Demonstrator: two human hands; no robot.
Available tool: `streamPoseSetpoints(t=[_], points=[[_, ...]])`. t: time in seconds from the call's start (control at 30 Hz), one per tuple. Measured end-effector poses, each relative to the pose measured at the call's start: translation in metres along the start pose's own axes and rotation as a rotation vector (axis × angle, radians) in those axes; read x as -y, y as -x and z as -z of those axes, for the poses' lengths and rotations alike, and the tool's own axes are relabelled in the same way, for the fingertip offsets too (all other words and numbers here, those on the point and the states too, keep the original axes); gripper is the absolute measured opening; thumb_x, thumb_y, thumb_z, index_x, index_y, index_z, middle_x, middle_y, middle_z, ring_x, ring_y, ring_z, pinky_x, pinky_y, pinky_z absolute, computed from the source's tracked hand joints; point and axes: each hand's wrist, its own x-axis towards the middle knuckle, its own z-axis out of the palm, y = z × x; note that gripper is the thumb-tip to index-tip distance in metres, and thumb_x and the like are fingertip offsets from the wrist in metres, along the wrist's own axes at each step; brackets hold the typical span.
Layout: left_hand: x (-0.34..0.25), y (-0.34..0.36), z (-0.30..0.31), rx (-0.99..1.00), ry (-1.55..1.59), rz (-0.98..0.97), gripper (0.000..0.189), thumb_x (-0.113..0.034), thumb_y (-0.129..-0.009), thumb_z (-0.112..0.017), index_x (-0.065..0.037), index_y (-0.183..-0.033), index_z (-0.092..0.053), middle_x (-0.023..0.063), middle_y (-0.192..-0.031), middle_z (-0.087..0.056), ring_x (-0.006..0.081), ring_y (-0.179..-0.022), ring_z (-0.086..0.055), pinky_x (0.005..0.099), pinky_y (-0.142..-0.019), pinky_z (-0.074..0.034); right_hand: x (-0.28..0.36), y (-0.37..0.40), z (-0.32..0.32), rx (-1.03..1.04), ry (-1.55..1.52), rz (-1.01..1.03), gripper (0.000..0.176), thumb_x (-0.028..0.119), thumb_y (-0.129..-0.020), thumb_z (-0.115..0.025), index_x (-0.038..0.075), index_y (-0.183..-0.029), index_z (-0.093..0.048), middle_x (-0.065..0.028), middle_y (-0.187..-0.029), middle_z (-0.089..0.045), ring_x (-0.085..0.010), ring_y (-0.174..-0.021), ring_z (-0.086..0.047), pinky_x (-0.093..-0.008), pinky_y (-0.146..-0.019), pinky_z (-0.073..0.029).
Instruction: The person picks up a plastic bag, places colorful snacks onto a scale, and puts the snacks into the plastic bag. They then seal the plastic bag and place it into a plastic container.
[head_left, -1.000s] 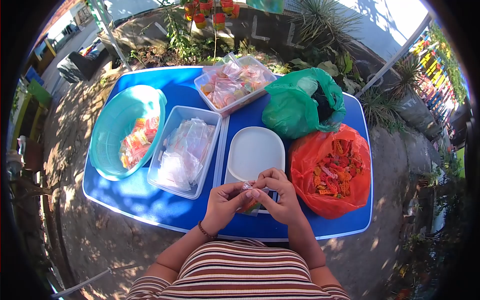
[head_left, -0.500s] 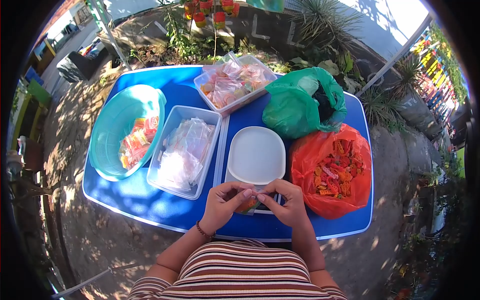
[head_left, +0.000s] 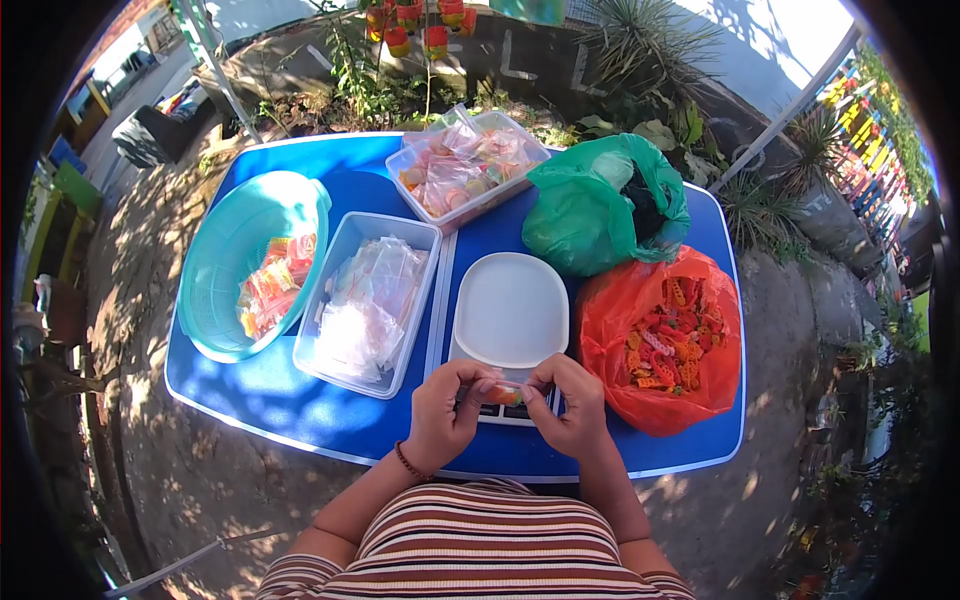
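Observation:
Between my hands is a small clear plastic bag [head_left: 505, 392] with orange, red and green pieces in it. My left hand [head_left: 450, 405] pinches its left side between thumb and fingers. On the other side my right hand [head_left: 568, 405] pinches the bag's right edge. Just beyond stands a white kitchen scale [head_left: 512, 310] with a squarish plate on top; the bag and my fingers hide part of its front panel. To the right, a red plastic bag [head_left: 610, 370] holds many orange, red and yellow perforated pieces.
A turquoise basket [head_left: 205, 290] at far left holds filled packets. Beside it, a clear tub [head_left: 427, 290] contains flat clear bags. Another tub [head_left: 500, 208] at the back holds bagged items. A green plastic bag [head_left: 570, 225] stands behind the red one, all on a blue table [head_left: 260, 420].
The small bag has turned up and flatter between my fingers, showing its coloured pieces over the scale's front. My hands have tilted slightly; both still pinch it.

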Motion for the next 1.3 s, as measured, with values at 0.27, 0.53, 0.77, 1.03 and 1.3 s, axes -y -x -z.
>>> streamPoseSetpoints(t=[0.27, 0.53, 0.77, 1.03, 1.3], points=[[-0.003, -0.004, -0.002, 0.054, -0.071, -0.205, 0.009, -0.005, -0.095, -0.066, -0.004, -0.101, -0.06, 0.0108, -0.1, -0.07, 0.0283, -0.098, -0.069, 0.0381, -0.086, -0.053, 0.003, -0.001, -0.012, -0.047, 0.029, 0.129, 0.01, -0.006, -0.075, -0.07, -0.002, -0.083, -0.063, -0.0109, -0.078, -0.062, -0.0166, -0.066, -0.062, -0.0265, -0.061, -0.052], [-0.016, -0.011, 0.009, 0.167, -0.227, -0.205, 0.007, -0.004, -0.091, -0.071, -0.006, -0.096, -0.066, 0.0073, -0.096, -0.073, 0.0263, -0.098, -0.069, 0.037, -0.088, -0.052, 0.011, -0.005, -0.009, -0.048, 0.156, 0.213, 0.012, -0.008, -0.074, -0.071, -0.001, -0.083, -0.066, -0.0103, -0.079, -0.063, -0.0221, -0.071, -0.063, -0.0313, -0.062, -0.051], [-0.017, -0.012, 0.015, 0.083, -0.234, -0.282, 0.014, -0.002, -0.084, -0.075, -0.01, -0.095, -0.07, 0.003, -0.1, -0.075, 0.0212, -0.096, -0.071, 0.036, -0.086, -0.051, 0.003, -0.004, 0.008, -0.029, 0.166, 0.182, 0.016, 0.0, -0.074, -0.082, 0.003, -0.087, -0.074, -0.0066, -0.075, -0.062, -0.0202, -0.07, -0.059, -0.0317, -0.061, -0.047], [-0.019, -0.016, 0.013, 0.218, -0.115, -0.199, 0.011, -0.008, -0.087, -0.075, -0.008, -0.098, -0.075, 0.0037, -0.102, -0.076, 0.0216, -0.093, -0.071, 0.034, -0.082, -0.053, 0.005, 0.0, 0.009, -0.007, 0.043, 0.118, 0.015, 0.001, -0.074, -0.085, 0.002, -0.085, -0.075, -0.0045, -0.07, -0.062, -0.0162, -0.067, -0.056, -0.028, -0.06, -0.044], [-0.016, -0.015, 0.007, 0.245, -0.013, -0.116, 0.021, -0.009, -0.083, -0.081, -0.009, -0.104, -0.078, 0.0051, -0.102, -0.077, 0.02, -0.091, -0.071, 0.0323, -0.081, -0.052, -0.001, 0.003, 0.015, -0.042, 0.038, 0.102, 0.013, 0.001, -0.078, -0.084, 0.003, -0.086, -0.073, -0.0058, -0.079, -0.066, -0.015, -0.067, -0.058, -0.0266, -0.059, -0.047]])
